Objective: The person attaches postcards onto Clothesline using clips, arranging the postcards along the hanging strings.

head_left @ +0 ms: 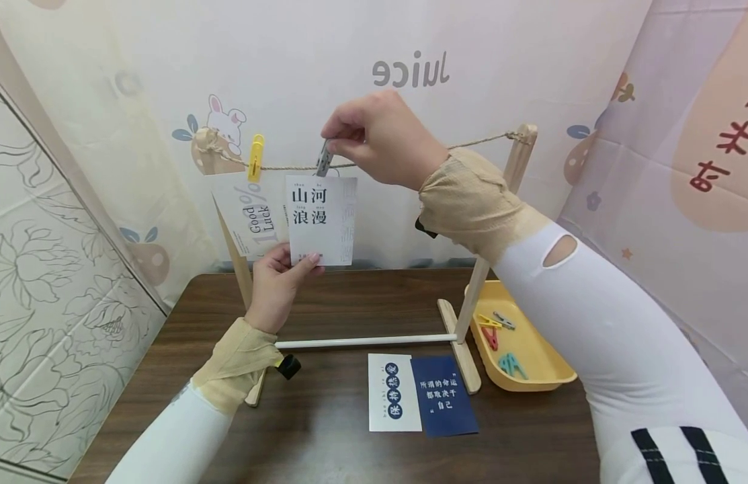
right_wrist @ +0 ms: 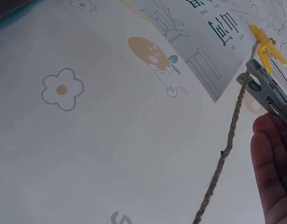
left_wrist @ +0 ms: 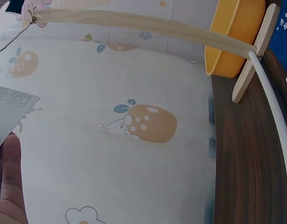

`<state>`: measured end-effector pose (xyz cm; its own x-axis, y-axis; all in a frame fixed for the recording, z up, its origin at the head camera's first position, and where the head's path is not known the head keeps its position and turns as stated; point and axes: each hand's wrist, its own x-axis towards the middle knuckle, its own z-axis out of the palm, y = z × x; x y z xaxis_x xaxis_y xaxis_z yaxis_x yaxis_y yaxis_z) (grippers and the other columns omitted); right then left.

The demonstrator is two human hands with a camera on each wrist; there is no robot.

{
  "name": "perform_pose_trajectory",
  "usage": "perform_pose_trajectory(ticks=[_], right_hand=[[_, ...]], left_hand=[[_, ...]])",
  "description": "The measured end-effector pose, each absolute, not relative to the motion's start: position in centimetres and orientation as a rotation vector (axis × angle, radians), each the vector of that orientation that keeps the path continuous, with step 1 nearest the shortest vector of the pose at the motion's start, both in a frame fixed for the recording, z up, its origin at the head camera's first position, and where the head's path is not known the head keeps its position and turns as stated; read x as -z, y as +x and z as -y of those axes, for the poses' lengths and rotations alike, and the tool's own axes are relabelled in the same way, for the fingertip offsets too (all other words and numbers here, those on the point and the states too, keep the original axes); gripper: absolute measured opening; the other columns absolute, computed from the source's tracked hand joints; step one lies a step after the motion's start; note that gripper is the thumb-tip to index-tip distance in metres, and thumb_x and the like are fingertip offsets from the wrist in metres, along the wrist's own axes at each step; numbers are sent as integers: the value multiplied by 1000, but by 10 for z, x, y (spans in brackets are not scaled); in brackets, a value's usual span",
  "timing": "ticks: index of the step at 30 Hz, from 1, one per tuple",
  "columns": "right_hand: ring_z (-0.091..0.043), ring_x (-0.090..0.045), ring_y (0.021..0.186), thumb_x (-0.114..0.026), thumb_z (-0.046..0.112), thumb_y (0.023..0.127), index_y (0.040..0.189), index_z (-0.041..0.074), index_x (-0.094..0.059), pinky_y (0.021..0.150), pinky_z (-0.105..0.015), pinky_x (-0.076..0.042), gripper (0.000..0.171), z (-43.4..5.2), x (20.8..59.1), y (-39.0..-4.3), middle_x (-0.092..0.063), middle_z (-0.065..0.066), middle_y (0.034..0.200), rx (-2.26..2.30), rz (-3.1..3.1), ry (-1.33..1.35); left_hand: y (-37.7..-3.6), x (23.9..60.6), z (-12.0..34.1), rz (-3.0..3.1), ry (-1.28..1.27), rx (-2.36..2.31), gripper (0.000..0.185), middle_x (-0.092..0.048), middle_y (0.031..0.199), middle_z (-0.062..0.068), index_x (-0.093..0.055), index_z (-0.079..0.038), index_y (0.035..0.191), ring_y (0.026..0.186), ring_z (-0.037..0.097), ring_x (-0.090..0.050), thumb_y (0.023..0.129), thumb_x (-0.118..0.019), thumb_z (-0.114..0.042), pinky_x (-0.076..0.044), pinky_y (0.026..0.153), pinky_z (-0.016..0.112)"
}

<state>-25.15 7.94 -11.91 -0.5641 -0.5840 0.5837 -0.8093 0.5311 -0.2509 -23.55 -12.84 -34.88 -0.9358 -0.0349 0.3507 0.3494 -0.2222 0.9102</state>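
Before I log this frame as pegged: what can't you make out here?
- Head view: whether the grey peg grips the card; the right hand covers it.
- Right wrist view: the peg's tail, behind the fingers.
- Left wrist view: the card, cut off by the left edge.
- Head view: tray pegs, too small to count.

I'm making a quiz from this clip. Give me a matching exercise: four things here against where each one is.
Things:
1. yellow clothespin
2. grey clothespin
3. dark blue card
4. yellow tray

Places:
A. flat on the table
B. pinched by the right hand
C. clipped on the string, holding the Good Luck card
D. beside the rack's right post

Pairs: 1-C, 2-B, 3-A, 4-D
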Motion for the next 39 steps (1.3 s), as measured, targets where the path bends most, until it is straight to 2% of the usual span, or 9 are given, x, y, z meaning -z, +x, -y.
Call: perform_pose_trajectory(ticks=[17,26,39], right_hand=[[-21,-78,97,-69,-1,103,112,-3,-81,90,-30,-61,15,-67,116,-259,-83,-17,109,-706,2454,1143],[-21,-77,96,-67,1,104,118,-4,-79,90,-32,-62,19,-68,116,-260,-82,-16,110,-719,2524,1125],[-20,-75,101,-64,6,105,126,-4,-76,96,-31,-60,26,-71,114,-267,-81,-16,114,-733,2614,1096]], left_hand=[[-238,346,126,1719,-362,2288,19,-83,99,-7,-71,0,119,85,10,-79,100,-72,6,-66,83,30],[-237,344,122,1740,-364,2284,24,-83,102,-8,-69,3,124,90,11,-79,100,-73,6,-66,85,30],[-238,343,117,1723,-383,2284,23,-83,102,-6,-70,5,121,92,11,-79,99,-72,8,-66,86,32]])
